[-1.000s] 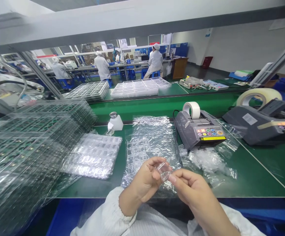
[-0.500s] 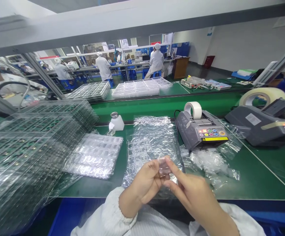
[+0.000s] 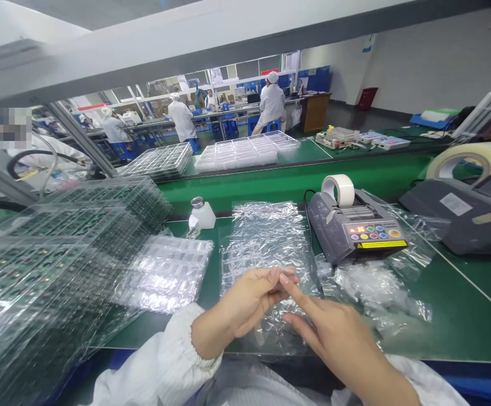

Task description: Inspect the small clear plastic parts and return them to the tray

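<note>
- Fingers (image 3: 272,278) of the left hand (image 3: 247,301) are bunching close to the thumb; whether they are gripping a small clear piece, I cannot tell.
- The right hand (image 3: 342,330) is laying its index fingertip against the left fingertips, its thumb standing apart below; the left is probably serving as a steady rest.
- Both hands are hovering over the near end of the clear plastic sheeting (image 3: 270,231), which is lying on the green bench (image 3: 460,327), likely central so either hand can reach it.
- The tape dispenser (image 3: 342,239) is sitting right of the sheeting, presumably angled so its buttons are facing the person.
- Crumpled film (image 3: 372,285) is cluttering the space before it.
- On the left, a flat film-covered tray (image 3: 169,268) and stacked clear trays (image 3: 84,231) are narrowing the room.
- A white bottle (image 3: 203,216) is standing farther back.
</note>
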A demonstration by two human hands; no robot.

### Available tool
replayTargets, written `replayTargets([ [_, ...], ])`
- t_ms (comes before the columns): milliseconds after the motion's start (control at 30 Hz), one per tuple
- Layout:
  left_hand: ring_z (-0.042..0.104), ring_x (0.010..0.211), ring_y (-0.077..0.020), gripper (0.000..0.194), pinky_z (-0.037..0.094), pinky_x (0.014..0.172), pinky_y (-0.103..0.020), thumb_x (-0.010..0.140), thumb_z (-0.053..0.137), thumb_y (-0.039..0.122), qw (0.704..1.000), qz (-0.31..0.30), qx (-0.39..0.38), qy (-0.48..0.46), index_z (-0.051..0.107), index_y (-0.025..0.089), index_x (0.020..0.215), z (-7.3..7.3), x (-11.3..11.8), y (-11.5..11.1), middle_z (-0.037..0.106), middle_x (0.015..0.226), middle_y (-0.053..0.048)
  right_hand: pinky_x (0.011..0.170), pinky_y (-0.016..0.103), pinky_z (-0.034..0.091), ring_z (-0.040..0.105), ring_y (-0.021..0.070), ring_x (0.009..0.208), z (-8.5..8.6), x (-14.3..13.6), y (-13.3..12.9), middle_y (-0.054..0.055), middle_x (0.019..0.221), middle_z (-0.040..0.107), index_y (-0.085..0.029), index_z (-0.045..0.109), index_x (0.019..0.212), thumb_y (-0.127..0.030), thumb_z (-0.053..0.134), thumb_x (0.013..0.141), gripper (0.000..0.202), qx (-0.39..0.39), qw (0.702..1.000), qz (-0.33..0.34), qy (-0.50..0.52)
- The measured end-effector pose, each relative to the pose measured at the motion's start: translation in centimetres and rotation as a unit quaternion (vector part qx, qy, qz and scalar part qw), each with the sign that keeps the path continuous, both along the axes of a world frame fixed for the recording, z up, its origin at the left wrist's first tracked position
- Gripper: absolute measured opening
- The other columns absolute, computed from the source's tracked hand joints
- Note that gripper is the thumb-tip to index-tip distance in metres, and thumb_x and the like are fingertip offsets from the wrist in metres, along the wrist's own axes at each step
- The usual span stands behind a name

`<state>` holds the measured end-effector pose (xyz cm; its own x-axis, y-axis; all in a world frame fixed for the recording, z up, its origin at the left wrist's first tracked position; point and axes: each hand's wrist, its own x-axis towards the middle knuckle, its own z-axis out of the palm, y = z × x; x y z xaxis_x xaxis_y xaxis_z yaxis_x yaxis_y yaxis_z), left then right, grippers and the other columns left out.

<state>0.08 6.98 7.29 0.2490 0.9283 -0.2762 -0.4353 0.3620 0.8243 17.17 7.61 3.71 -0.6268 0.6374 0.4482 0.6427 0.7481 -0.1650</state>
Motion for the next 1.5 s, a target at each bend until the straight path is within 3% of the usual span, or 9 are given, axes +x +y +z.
replayTargets([
  [133, 0.059, 0.085, -0.0140, 0.036, 0.045, 0.086, -0.031, 0.083, 0.056, 0.042, 0.991, -0.016, 0.052, 0.125, 0.065, 0.015, 0.105, 0.6, -1.7, 4.0, 0.064, 0.094, -0.008, 0.036, 0.023, 0.033, 0.051, 0.0148, 0.036, -0.9, 0.7, 1.0, -0.007, 0.047, 0.053, -0.019, 0.016, 0.145, -0.043, 0.029, 0.096, 0.056, -0.038, 0.998, -0.028, 0.038],
  [300, 0.059, 0.076, -0.0120, 0.027, 0.047, 0.078, -0.028, 0.088, 0.050, 0.034, 0.924, 0.095, 0.105, 0.355, 0.062, 0.011, 0.094, 0.2, -6.9, 15.3, 0.064, 0.086, -0.007, 0.032, 0.020, 0.029, 0.048, 0.0124, 0.032, -2.2, 1.8, 1.8, -0.009, 0.043, 0.051, -0.021, 0.026, 0.142, -0.035, 0.039, 0.092, 0.053, -0.155, 0.987, -0.004, 0.035],
  [400, 0.059, 0.080, -0.0147, 0.024, 0.049, 0.076, -0.034, 0.087, 0.051, 0.033, 0.862, 0.164, 0.078, 0.473, 0.060, 0.011, 0.094, -1.0, -10.4, 21.4, 0.063, 0.090, -0.006, 0.034, 0.020, 0.033, 0.053, 0.0128, 0.037, -2.6, 2.2, 1.6, -0.007, 0.048, 0.057, -0.024, 0.040, 0.137, -0.030, 0.046, 0.088, 0.049, -0.207, 0.978, 0.022, 0.007],
  [533, 0.057, 0.098, -0.0199, 0.023, 0.046, 0.086, -0.043, 0.085, 0.054, 0.031, 0.767, 0.213, 0.033, 0.605, 0.059, 0.013, 0.099, -3.0, -13.3, 24.7, 0.060, 0.107, -0.008, 0.041, 0.021, 0.042, 0.059, 0.0149, 0.046, -2.4, 2.5, 1.3, -0.004, 0.058, 0.065, -0.031, 0.052, 0.126, -0.027, 0.051, 0.085, 0.041, -0.212, 0.977, 0.019, 0.001],
  [767, 0.034, 0.126, -0.0296, 0.042, 0.031, 0.101, -0.054, 0.090, 0.044, 0.034, 0.641, 0.228, 0.088, 0.728, 0.041, 0.018, 0.129, -1.6, -12.0, 25.1, 0.035, 0.139, -0.012, 0.053, 0.024, 0.044, 0.063, 0.0164, 0.059, -0.3, 0.1, 4.9, 0.000, 0.072, 0.069, -0.027, 0.062, 0.110, -0.021, 0.051, 0.084, 0.029, -0.177, 0.981, 0.066, -0.055],
  [867, 0.046, 0.116, -0.0252, 0.035, 0.038, 0.096, -0.048, 0.088, 0.048, 0.036, 0.641, 0.103, 0.132, 0.749, 0.052, 0.016, 0.117, -1.1, -10.3, 23.5, 0.048, 0.128, -0.011, 0.058, 0.023, 0.042, 0.063, 0.0149, 0.069, 0.3, -2.9, 7.2, 0.000, 0.079, 0.067, -0.024, 0.066, 0.090, -0.020, 0.050, 0.085, 0.017, -0.164, 0.976, 0.076, -0.119],
  [1067, 0.059, 0.087, -0.0164, 0.020, 0.049, 0.080, -0.037, 0.086, 0.053, 0.031, 0.627, -0.151, 0.120, 0.755, 0.061, 0.014, 0.093, -3.7, -8.9, 17.8, 0.063, 0.097, -0.005, 0.049, 0.024, 0.032, 0.060, 0.0134, 0.063, -1.1, -7.0, 9.3, 0.003, 0.082, 0.063, -0.017, 0.064, 0.076, -0.014, 0.049, 0.086, 0.019, -0.101, 0.975, 0.052, -0.188],
  [1267, 0.059, 0.090, -0.0175, 0.023, 0.049, 0.081, -0.039, 0.088, 0.050, 0.032, 0.624, -0.189, 0.135, 0.746, 0.059, 0.013, 0.097, -4.3, -9.6, 16.8, 0.061, 0.100, -0.006, 0.048, 0.026, 0.032, 0.060, 0.0151, 0.061, -2.3, -7.6, 9.0, 0.006, 0.092, 0.062, -0.015, 0.062, 0.087, 0.000, 0.043, 0.080, 0.026, -0.055, 0.977, 0.063, -0.197],
  [1500, 0.058, 0.095, -0.0195, 0.025, 0.045, 0.087, -0.044, 0.087, 0.051, 0.034, 0.683, -0.154, 0.181, 0.691, 0.059, 0.013, 0.099, -4.1, -9.5, 16.1, 0.062, 0.103, -0.008, 0.052, 0.026, 0.036, 0.058, 0.0139, 0.065, -1.3, -6.7, 7.7, 0.006, 0.094, 0.058, -0.015, 0.056, 0.091, 0.002, 0.038, 0.080, 0.027, -0.050, 0.989, 0.038, -0.136],
])
